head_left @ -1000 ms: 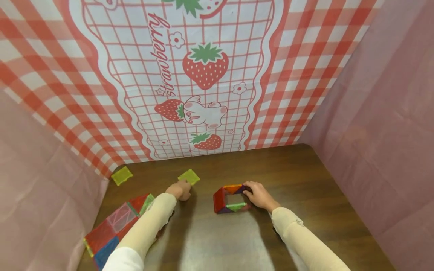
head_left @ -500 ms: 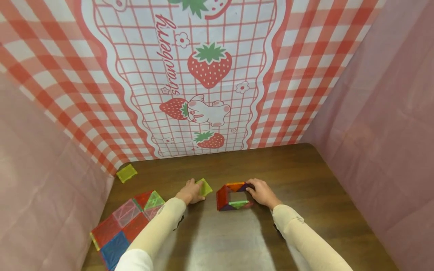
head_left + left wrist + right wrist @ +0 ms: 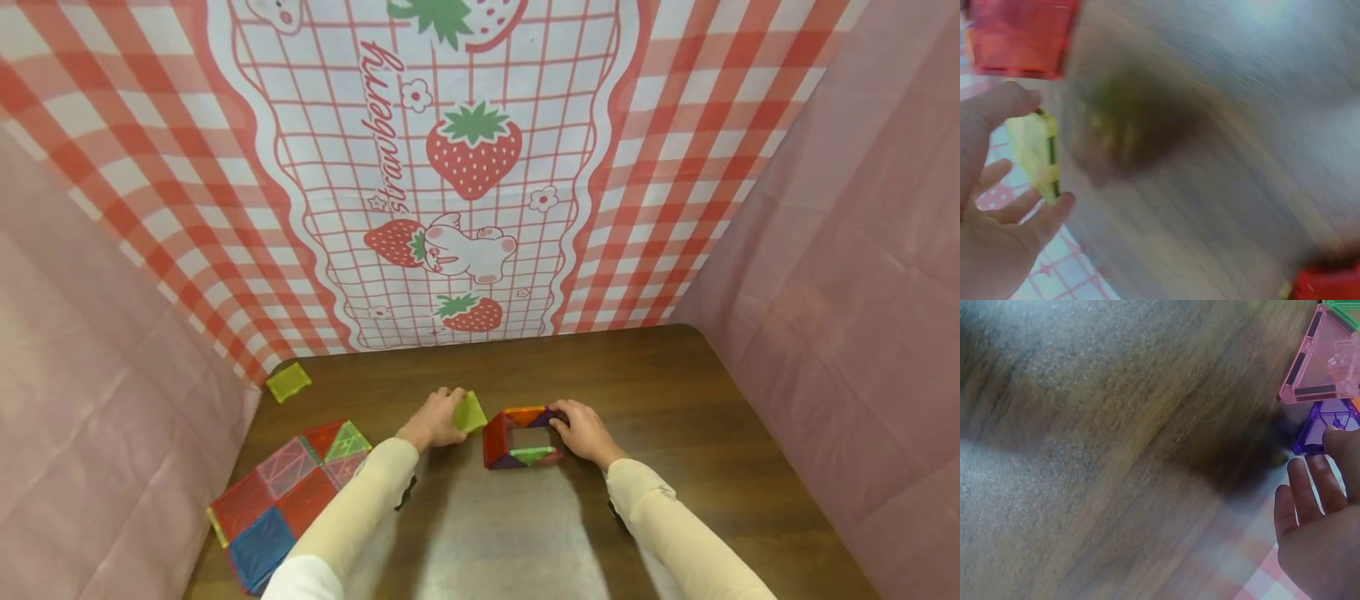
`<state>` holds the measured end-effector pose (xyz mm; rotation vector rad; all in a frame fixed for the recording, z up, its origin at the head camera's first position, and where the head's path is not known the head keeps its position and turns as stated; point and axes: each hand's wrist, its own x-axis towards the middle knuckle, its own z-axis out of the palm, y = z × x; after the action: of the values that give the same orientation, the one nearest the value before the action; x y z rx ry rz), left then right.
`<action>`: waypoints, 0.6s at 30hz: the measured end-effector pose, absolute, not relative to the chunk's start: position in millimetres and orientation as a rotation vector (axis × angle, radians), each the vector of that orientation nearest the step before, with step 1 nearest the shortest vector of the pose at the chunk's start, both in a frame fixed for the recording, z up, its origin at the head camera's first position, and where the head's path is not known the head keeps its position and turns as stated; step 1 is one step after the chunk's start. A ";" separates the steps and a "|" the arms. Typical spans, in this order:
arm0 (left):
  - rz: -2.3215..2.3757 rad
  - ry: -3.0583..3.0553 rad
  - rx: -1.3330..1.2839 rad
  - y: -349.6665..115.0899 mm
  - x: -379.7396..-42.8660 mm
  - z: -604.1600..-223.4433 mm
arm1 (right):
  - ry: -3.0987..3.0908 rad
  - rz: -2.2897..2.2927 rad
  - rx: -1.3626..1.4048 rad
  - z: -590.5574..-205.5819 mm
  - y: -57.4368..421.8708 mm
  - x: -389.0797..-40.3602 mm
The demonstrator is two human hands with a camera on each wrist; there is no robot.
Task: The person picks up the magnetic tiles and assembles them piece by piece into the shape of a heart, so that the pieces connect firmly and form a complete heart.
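My left hand [image 3: 437, 419] pinches a yellow square magnetic tile [image 3: 470, 412] between thumb and fingers; the left wrist view shows the tile [image 3: 1032, 150] tilted up, edge toward the camera. Just right of it stands a small frame of upright magnetic tiles: a red tile [image 3: 495, 442] on the left side, an orange triangle [image 3: 525, 413] at the back, a green triangle [image 3: 531, 455] in front. At the frame's back right corner my right hand [image 3: 587, 432] holds a purple triangular tile [image 3: 1329, 422], thumb on its face. Beside it shows a pink triangular tile [image 3: 1319, 362].
Flat on the wooden table [image 3: 637, 375] at left lies a patch of joined red, pink, green and blue tiles [image 3: 261, 546], partly behind the left sleeve. Another yellow tile [image 3: 288, 382] lies in the back left corner. A strawberry-print cloth [image 3: 472, 250] hangs behind the table.
My left hand has picked up the yellow tile, brought it right and toward me, and tilted it up near the frame. The right hand stays at the frame's corner. The head view has shifted slightly.
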<state>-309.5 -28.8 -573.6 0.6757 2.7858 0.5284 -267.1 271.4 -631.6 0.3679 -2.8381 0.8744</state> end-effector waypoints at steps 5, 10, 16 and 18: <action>0.802 2.734 0.787 -7.9 -310.6 -554.0 | -2.849 0.913 0.360 -631.6 273.2 -267.2; 0.754 2.680 1.001 20.2 -303.0 -539.1 | -2.845 0.927 0.359 -632.4 274.6 -268.1; 0.575 2.628 1.100 43.7 -289.4 -535.3 | -2.842 0.929 0.376 -632.0 274.2 -266.6; 0.554 2.628 1.104 48.1 -286.7 -534.9 | -2.835 0.919 0.387 -631.7 274.0 -266.5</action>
<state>-286.7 48.1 -534.9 1.1041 2.6276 0.5535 -266.5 274.0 -631.7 0.3870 -2.8354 0.9191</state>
